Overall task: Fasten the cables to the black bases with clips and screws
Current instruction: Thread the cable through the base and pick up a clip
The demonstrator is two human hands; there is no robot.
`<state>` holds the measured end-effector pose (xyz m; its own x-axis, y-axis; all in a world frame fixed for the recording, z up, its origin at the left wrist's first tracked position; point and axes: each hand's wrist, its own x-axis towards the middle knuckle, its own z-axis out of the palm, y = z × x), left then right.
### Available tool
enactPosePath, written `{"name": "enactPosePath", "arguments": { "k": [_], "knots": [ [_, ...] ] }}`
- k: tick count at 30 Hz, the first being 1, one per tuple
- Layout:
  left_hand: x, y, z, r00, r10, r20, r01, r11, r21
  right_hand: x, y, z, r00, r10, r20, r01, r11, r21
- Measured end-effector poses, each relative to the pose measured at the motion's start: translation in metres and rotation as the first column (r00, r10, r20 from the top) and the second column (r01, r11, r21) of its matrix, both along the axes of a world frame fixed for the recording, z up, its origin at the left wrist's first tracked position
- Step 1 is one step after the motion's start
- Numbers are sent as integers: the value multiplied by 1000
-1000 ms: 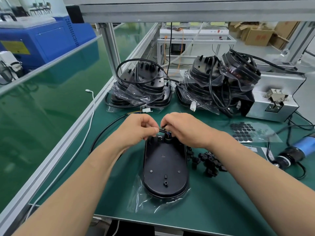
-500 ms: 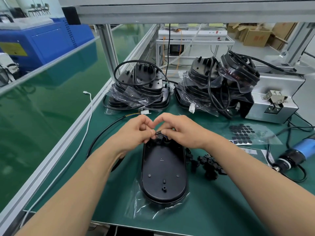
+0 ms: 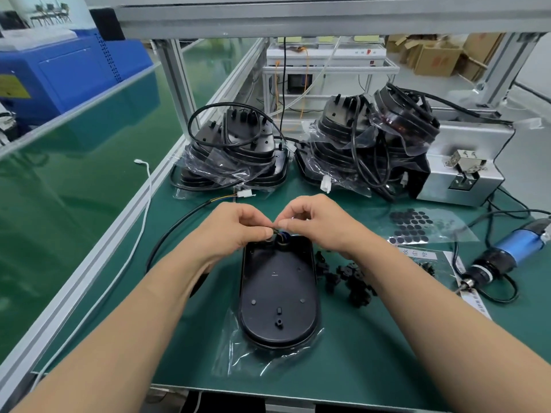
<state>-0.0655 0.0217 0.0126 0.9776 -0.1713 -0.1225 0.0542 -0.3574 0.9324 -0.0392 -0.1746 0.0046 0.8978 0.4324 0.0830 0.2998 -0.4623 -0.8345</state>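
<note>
On bench [image 3: 372,353], centre: black base [image 3: 278,293] lies flat on a clear bag [image 3: 238,362]. At its 12 o'clock end, left hand [image 3: 235,228] and right hand [image 3: 316,222] meet, each grip closed and pinching the wire ends of the cable [image 3: 179,225]. The cable runs off toward 10 o'clock. Loose clips [image 3: 351,278] lie at the base's 3 o'clock. Bagged base stacks [image 3: 238,150] stand beyond, at 12 o'clock.

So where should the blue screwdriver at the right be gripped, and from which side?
Probably round its blue barrel, coming from above: the screwdriver lies on its side, barrel bare, while a black cord loops beside its black nose end.
</note>
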Motion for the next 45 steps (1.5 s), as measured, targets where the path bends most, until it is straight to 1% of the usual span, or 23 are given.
{"name": "enactPosePath", "arguments": {
  "k": [3, 4, 6, 7, 10, 13, 14, 18, 22, 27, 32, 35, 36, 37, 39, 41, 43, 44, 45],
  "knots": [
    [1, 1, -1, 1000, 1, -24, -1, 1000, -18, 4, -37, 11, 991, -132, 11, 131, 991, 20],
    [2, 1, -2, 1000, -1, -26, 1, 1000, -18, 6, -55, 14, 981, -192, 20, 192, 981, -8],
    [3, 1, -4, 1000, -4, -24, 4, 1000, -8, 8, -91, 20, 962, -269, 47, 273, 950, -151],
    [3, 2, -4, 1000, -9, -22, 9, 1000, 5, 7, -109, 22, 959, -282, 37, 282, 931, -232],
    [6, 2, -5, 999, -52, -16, 53, 997, 51, 2, -147, 24, 957, -291, -3, 256, 846, -468],
    [8, 1, -7, 997, -72, 1, 72, 994, 79, -6, -163, 22, 960, -280, -15, 212, 762, -612],
    [8, 0, -8, 997, -73, 9, 72, 994, 80, -9, -164, 21, 964, -265, -15, 193, 739, -646],
    [8, 1, -15, 998, -51, 30, 49, 997, 56, -18, -168, 18, 973, -226, -37, 140, 715, -685],
    [8, 1, -18, 999, -19, 32, 19, 1000, 20, -23, -165, 12, 971, -218, -101, 72, 666, -743],
    [8, -1, -16, 1000, -11, -12, 11, 1000, -20, -21, -162, 6, 975, -209, -81, 80, 661, -746],
    [7, 0, -13, 998, -19, -60, 16, 998, -53, -22, -166, 5, 971, -212, -113, 84, 740, -667],
    [6, 1, -11, 996, -35, -78, 31, 998, -56, -21, -167, 5, 983, -180, -23, 118, 727, -677],
    [6, 1, -11, 996, -38, -82, 33, 998, -62, -21, -165, 6, 981, -192, 3, 148, 745, -650],
    [5, 1, -10, 996, -39, -84, 33, 997, -68, -22, -162, 7, 975, -224, -1, 182, 793, -581],
    [5, 0, -9, 995, -40, -87, 35, 997, -66, -24, -152, 9, 961, -274, -40, 239, 895, -376],
    [4, 0, -8, 995, -38, -89, 33, 998, -57, -24, -138, 12, 955, -293, -41, 278, 937, -210],
    [4, 0, -8, 995, -30, -95, 25, 998, -59, -21, -124, 15, 962, -265, -67, 255, 957, -137],
    [4, 0, -8, 995, -24, -101, 18, 998, -63, -19, -118, 15, 970, -231, -81, 213, 960, -182],
    [4, -1, -9, 994, -18, -106, 11, 998, -69, -17, -116, 14, 978, -193, -78, 161, 939, -303]
  ]
}}
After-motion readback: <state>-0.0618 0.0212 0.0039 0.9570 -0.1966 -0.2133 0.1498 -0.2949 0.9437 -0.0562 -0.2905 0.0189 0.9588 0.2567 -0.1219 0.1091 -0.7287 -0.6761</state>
